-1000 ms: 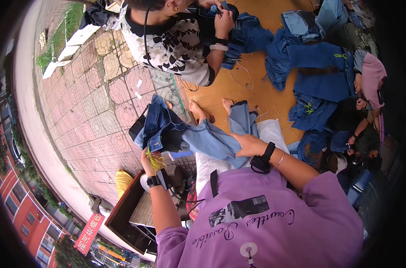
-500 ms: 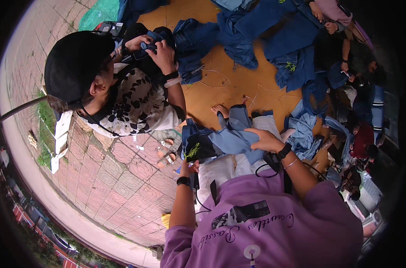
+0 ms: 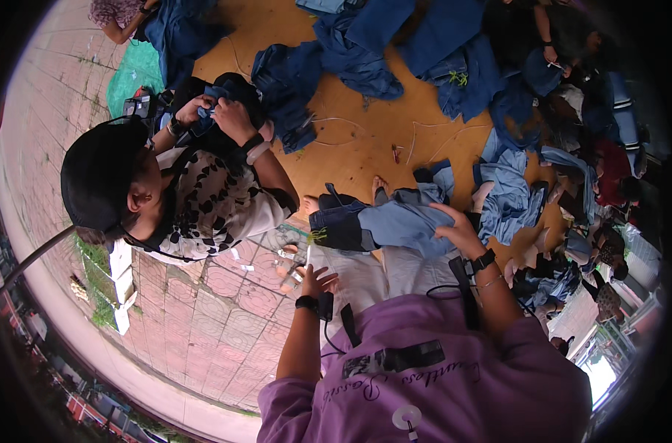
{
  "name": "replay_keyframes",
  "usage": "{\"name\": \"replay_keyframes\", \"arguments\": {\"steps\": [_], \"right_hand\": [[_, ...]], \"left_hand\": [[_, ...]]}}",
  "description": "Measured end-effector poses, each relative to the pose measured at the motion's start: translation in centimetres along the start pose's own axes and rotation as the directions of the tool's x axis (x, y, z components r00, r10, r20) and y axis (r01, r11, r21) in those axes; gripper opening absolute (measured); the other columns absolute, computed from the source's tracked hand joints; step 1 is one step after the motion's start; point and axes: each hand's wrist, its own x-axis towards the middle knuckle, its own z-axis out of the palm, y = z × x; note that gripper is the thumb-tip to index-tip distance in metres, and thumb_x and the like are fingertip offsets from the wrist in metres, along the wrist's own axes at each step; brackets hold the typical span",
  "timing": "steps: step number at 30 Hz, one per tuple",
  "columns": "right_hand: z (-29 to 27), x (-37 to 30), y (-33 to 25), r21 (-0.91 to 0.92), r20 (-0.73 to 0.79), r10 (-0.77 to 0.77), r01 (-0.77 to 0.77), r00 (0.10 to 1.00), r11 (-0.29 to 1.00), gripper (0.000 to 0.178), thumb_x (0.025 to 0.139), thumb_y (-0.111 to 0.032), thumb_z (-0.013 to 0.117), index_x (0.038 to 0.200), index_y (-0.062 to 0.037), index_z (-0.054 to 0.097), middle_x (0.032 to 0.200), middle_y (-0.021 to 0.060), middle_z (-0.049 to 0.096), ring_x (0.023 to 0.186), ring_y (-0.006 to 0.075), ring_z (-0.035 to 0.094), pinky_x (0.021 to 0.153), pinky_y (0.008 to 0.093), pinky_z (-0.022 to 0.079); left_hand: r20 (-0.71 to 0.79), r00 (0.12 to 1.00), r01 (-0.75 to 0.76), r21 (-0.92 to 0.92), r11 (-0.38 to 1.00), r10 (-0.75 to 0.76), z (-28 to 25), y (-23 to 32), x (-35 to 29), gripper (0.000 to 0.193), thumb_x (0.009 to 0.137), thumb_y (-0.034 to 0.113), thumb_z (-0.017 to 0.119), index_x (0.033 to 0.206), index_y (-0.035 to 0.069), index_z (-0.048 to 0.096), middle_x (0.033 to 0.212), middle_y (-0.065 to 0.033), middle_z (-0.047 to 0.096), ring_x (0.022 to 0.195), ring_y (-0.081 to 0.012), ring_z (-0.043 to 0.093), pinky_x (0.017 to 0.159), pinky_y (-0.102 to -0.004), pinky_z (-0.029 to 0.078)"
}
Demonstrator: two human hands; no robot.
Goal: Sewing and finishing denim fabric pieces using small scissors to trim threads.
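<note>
- Jeans, I think: stretched along the white cloth's far edge, dark end left.
- Left hand: loosely open, just below the green threads; shifting that end would call for a pinch.
- Right hand: gripping the pale part, so imo this step's 1-handed steadying.

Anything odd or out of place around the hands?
Nothing spilled stands out, just untidiness: white scraps lie loose on the paving, and thin pale cords straggle across the tan surface. The denim garment in the right hand has a yellow-green tuft sticking out near the left hand.
</note>
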Motion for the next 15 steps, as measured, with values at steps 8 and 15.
{"name": "replay_keyframes", "arguments": {"steps": [8,15], "right_hand": [[-17.9,-1.9,-4.0,-0.126,-0.829,-0.378,0.519,0.413,0.845,0.043,0.084,-0.007,0.058,0.127,-0.0013,0.062,0.125,0.0076,0.06,0.105,0.016,0.057,0.09,0.0277,0.045],[-36.4,-8.3,-6.2,-0.763,-0.541,-0.808,-0.269,-0.235,0.588,0.047,0.074,0.0,0.058,0.122,-0.0034,0.061,0.132,0.0162,0.054,0.114,0.0312,0.057,0.093,0.0404,0.047]], "left_hand": [[-0.177,0.95,-0.165,0.419,0.893,0.258,5.9,-2.9,-2.3,0.037,0.093,0.03,0.048,0.121,0.008,0.058,0.098,-0.0138,0.07,0.083,-0.0222,0.069,0.062,-0.0318,0.051],[-0.041,0.948,-0.264,0.451,0.852,0.316,10.6,-5.4,-3.5,0.031,0.094,0.027,0.053,0.116,0.008,0.062,0.091,-0.0085,0.069,0.078,-0.0158,0.065,0.064,-0.027,0.048]]}}
